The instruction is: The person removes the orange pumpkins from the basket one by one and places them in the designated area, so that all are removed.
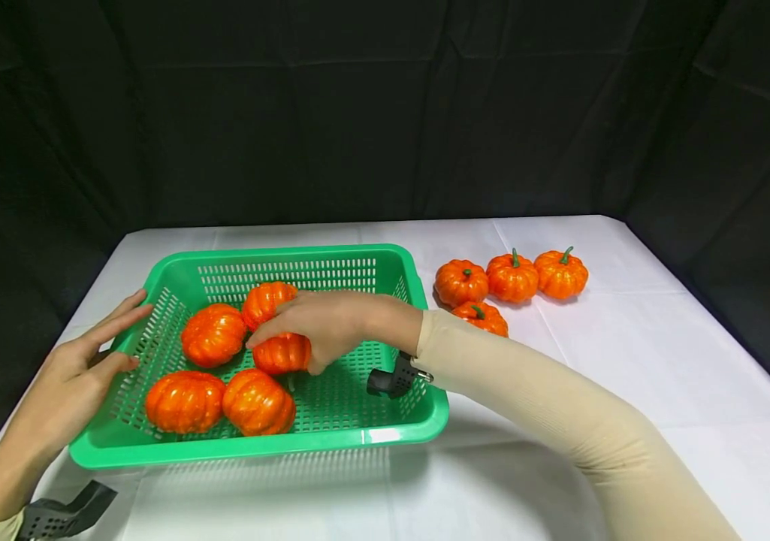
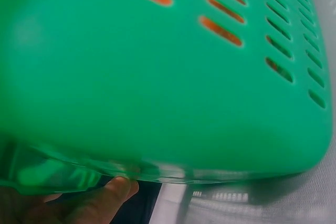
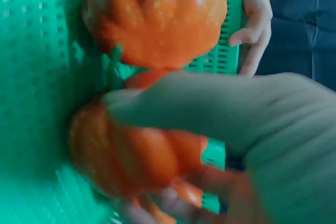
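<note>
A green plastic basket (image 1: 256, 448) stands on the table with several orange toy pumpkins inside. My right hand (image 1: 330, 319) reaches into it and holds one pumpkin (image 1: 282, 353), thumb on one side and fingers on the other. The right wrist view shows the thumb lying across this pumpkin (image 3: 126, 150), slightly blurred. Around it are a pumpkin (image 1: 214, 335) to the left, one (image 1: 266, 302) behind, and two nearer the front, a pumpkin (image 1: 185, 403) and another (image 1: 259, 403). My left hand (image 1: 73, 376) rests at the basket's left rim with fingers extended and spread.
Several more pumpkins sit on the white table (image 1: 628, 353) right of the basket: one pumpkin (image 1: 461, 282), a second pumpkin (image 1: 512, 277) and a third pumpkin (image 1: 561, 274) in a row. Another pumpkin (image 1: 482, 317) is partly hidden by my right sleeve. Black cloth (image 1: 357, 135) surrounds the table.
</note>
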A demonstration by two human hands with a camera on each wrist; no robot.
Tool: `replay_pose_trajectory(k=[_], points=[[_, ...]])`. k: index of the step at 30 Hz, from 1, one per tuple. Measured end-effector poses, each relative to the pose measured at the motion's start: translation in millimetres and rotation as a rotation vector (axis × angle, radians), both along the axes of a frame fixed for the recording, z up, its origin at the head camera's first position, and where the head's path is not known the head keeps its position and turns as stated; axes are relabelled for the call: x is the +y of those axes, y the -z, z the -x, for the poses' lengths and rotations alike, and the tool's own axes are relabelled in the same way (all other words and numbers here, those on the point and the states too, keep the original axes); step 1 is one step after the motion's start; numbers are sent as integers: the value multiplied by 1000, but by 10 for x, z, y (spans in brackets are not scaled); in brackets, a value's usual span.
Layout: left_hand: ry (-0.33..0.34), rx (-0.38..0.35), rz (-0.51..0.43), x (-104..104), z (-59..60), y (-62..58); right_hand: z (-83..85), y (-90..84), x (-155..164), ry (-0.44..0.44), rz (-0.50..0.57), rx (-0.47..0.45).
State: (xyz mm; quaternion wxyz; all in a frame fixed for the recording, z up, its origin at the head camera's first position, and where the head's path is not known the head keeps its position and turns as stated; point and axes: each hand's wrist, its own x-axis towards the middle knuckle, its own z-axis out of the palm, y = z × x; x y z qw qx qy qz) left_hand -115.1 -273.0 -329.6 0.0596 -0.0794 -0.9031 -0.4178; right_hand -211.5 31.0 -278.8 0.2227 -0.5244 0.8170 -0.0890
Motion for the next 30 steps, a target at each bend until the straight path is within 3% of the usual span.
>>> replay_pose_trajectory(k=[6, 15, 23, 30], points=[[8, -2, -15, 7, 0, 2, -21, 45, 29, 84, -103, -30], [10, 3, -15, 4, -3, 0, -5, 72, 86, 60, -70, -26], [9, -4, -17, -1, -7, 7, 4, 87, 111, 113, -57, 4], [14, -2, -8, -10, -5, -2, 11, 90, 186, 109, -50, -53]])
